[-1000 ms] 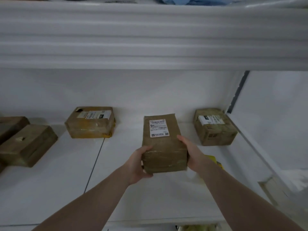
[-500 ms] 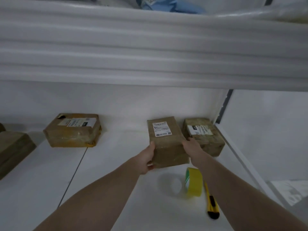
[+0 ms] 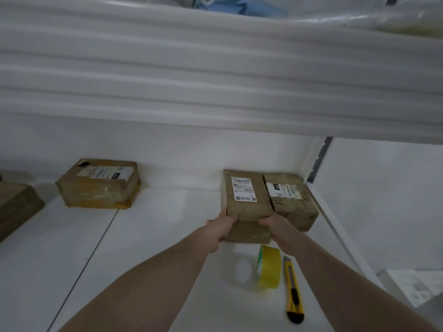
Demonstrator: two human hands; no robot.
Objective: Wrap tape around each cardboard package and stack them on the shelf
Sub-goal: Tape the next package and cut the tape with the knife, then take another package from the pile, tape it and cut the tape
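On the white shelf (image 3: 155,236), toward its right rear corner, I hold a taped cardboard package (image 3: 247,200) between both hands. My left hand (image 3: 219,227) grips its near left corner, fingers curled round the edge. My right hand (image 3: 275,226) grips the near right corner, fingers curled over the top edge. The package carries a white shipping label (image 3: 243,189) on its upper face. Whether its underside rests fully on the shelf I cannot tell. Its right side stands against a second package (image 3: 291,202), which sits in the corner beside the shelf's right upright (image 3: 318,161).

Just in front of the held package, a roll of yellow tape (image 3: 269,267) stands on edge. A yellow utility knife (image 3: 292,289) lies just to the right of the roll, running front to back. Further left along the back wall sits a third package (image 3: 98,183) with a label on top, well apart from the held one. A fourth package (image 3: 16,207) shows partly at the left edge. Above hangs the underside of an upper shelf (image 3: 215,75), white and blurred.
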